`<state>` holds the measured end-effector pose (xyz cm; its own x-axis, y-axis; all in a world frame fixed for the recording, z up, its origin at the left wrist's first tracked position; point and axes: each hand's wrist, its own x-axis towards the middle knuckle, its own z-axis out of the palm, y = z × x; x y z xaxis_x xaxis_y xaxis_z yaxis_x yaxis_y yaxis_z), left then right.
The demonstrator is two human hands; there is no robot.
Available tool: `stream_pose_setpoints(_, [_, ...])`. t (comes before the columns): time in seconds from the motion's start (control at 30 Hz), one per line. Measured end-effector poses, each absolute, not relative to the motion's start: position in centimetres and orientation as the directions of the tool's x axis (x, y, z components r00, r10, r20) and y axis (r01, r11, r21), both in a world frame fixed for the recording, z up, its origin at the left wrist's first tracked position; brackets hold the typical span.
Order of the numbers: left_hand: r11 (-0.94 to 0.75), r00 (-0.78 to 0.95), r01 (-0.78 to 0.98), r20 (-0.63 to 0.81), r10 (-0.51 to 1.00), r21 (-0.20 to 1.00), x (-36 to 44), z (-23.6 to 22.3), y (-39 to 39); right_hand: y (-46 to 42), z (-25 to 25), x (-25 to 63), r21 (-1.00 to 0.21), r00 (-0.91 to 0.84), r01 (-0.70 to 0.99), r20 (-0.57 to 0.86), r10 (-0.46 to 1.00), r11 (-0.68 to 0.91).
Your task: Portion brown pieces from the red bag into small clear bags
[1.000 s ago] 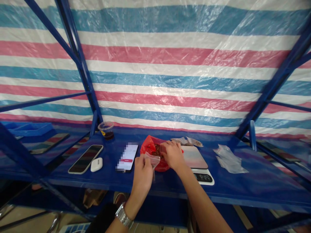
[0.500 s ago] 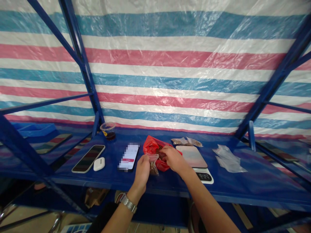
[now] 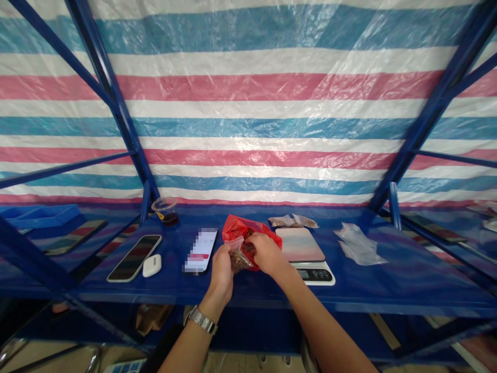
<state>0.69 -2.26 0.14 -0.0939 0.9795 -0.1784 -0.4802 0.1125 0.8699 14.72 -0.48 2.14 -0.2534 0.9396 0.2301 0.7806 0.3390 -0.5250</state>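
My left hand [image 3: 222, 264] is closed on the edge of a small clear zip bag [image 3: 239, 259], which has brown bits in its lower part. Close against it on the right, my right hand [image 3: 265, 252] reaches into the mouth of a red plastic bag [image 3: 233, 227]. Dark brown pieces [image 3: 248, 231] show inside the red bag. The right fingers are curled together there, and their tips are hidden, so what they pinch cannot be made out. Just right of that hand lies a white digital scale [image 3: 303, 246] with a bare metal plate.
Behind the scale lie filled small bags [image 3: 293, 221]; flat clear bags [image 3: 359, 243] are on the right. Two phones [image 3: 134, 258] [image 3: 202, 250], a white earbud case [image 3: 151, 266] and a cup of dark liquid [image 3: 166, 212] stand left. Blue frame posts [image 3: 124, 122] rise at both sides.
The view has shifted slightly. The zip bag's filled part now shows more fully, tilted beside the red bag. My right hand remains at the red bag's mouth.
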Motion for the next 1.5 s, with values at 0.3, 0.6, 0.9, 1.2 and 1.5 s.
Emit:
stream_pose_setpoints(0.3, [0.15,-0.099,-0.455,-0.217,0.971,0.878,0.5,1.6,-2.5,-0.2,1.2,15.6,-0.808,-0.223,0.481,0.263,0.939,0.34])
stream_pose_setpoints(0.6, [-0.265,-0.218,0.321,0.343,0.914,0.909,-1.2,1.3,-2.6,0.6,0.9,16.8,-0.964,-0.106,0.075,0.246,0.964,0.254])
stream_pose_setpoints(0.9, [-0.32,-0.172,0.369,0.402,0.899,0.873,-1.3,2.0,-2.9,-0.5,3.4,17.6,-0.939,-0.112,0.081,0.325,0.939,0.334])
stream_pose_setpoints(1.2, [-0.33,-0.088,0.231,0.358,0.93,0.915,-0.3,2.0,-3.4,-1.5,3.9,16.5,-0.935,-0.209,0.118,0.306,0.929,0.335])
stream_pose_setpoints(1.5, [-0.363,0.052,0.277,0.364,0.93,0.889,0.0,2.1,-4.0,-1.6,3.9,16.5,-0.937,-0.155,0.162,0.285,0.946,0.309])
